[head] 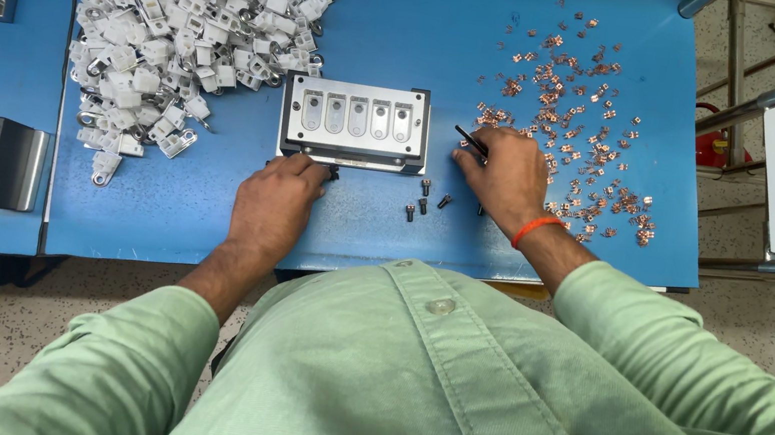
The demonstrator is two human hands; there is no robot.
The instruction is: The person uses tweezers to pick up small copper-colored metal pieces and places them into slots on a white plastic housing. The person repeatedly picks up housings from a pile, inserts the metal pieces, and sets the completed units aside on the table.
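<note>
The right hand's grip point(507, 172) pinches dark tweezers point(471, 142), tips pointing left toward the slotted metal fixture point(355, 122) just beside; the left grip point(282, 195), fingers curled, touches its front edge.

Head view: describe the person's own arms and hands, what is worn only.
Both arms wear long, loose, pale green shirt sleeves pushed up the forearms. The left hand is bare, no glove, ring or band visible. The right hand is bare too, with an orange thread band around the wrist.
</note>
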